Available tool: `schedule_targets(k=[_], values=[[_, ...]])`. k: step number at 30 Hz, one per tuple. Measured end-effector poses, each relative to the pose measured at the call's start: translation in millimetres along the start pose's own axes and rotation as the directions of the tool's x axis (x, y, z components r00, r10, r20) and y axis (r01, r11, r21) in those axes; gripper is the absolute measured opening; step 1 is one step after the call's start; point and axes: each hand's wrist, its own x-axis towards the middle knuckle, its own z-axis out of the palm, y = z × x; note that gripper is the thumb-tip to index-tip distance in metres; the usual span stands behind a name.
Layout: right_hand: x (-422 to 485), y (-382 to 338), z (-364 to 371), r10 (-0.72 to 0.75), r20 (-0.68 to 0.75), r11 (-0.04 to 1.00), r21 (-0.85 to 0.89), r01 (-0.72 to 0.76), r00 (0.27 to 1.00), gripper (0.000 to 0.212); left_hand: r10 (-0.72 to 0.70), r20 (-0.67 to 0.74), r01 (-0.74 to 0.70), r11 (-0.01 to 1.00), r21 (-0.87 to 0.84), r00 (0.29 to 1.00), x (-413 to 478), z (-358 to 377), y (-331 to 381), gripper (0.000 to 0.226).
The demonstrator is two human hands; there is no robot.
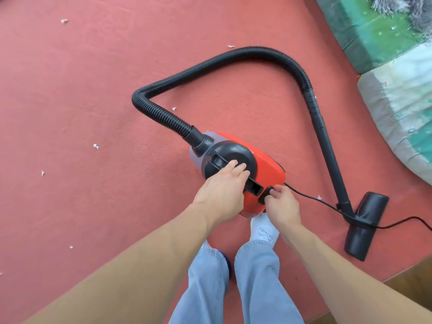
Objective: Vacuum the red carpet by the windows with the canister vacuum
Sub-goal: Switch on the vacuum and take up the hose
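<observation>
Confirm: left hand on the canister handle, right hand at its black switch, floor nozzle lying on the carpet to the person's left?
No. The head view shows the floor nozzle lying on the carpet to the person's right. Left hand on the canister handle and right hand at the black switch are correct.

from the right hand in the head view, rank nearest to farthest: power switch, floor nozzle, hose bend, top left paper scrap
1. power switch, touching the right hand
2. floor nozzle, to its right
3. hose bend, up left
4. paper scrap, top left corner
</observation>
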Motion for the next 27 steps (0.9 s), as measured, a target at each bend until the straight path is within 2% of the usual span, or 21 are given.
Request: schedule_targets(k=[3, 5, 7, 8, 10, 12, 15, 18, 21, 27], values=[[-4, -28, -10, -0.118, -0.117, 0.992, -0.069, 0.11, 0.986, 0.036, -0.104, -0.126, 0.074, 0.971, -0.226, 0.987, -4, -14, -8, 0.038], [-9, -52, -8, -0.237, -0.12, 0.969, -0.104, 0.226, 0.964, 0.032, -0.227, -0.265, 0.149, 0.947, -0.285, 0.937, -10, -18, -19, 0.028], [-13, -74, 1, -0.353, -0.089, 0.932, -0.125, 0.341, 0.931, 0.031, -0.407, -0.29, 0.279, 0.876, -0.393, 0.866, -16, -21, -33, 0.022], [-15, -83, 7, -0.395, -0.061, 0.913, -0.135, 0.385, 0.916, 0.032, -0.518, -0.243, 0.358, 0.796, -0.488, 0.82, -19, -24, -41, 0.021], [-18, -98, 20, -0.458, 0.015, 0.876, -0.16, 0.454, 0.889, 0.034, -0.694, -0.081, 0.477, 0.57, -0.669, 0.716, -22, -24, -61, 0.018], [-18, -108, 34, -0.503, 0.088, 0.834, -0.21, 0.51, 0.86, 0.034, -0.758, 0.068, 0.501, 0.358, -0.788, 0.649, -23, -21, -84, 0.015], [-13, -115, 50, -0.546, 0.142, 0.769, -0.307, 0.562, 0.825, 0.033, -0.747, 0.216, 0.437, 0.11, -0.893, 0.629, -17, -15, -117, 0.007], [-1, -116, 58, -0.575, 0.148, 0.741, -0.324, 0.589, 0.805, 0.031, -0.711, 0.289, 0.361, -0.054, -0.931, 0.64, 0, -9, -139, 0.015], [8, -114, 64, -0.599, 0.131, 0.718, -0.348, 0.603, 0.79, 0.03, -0.696, 0.28, 0.239, -0.158, -0.958, 0.661, 22, -9, -151, 0.024], [15, -110, 66, -0.666, 0.132, 0.638, -0.409, 0.653, 0.734, 0.029, -0.726, 0.199, -0.152, -0.388, -0.909, 0.659, 56, -35, -157, 0.01]])
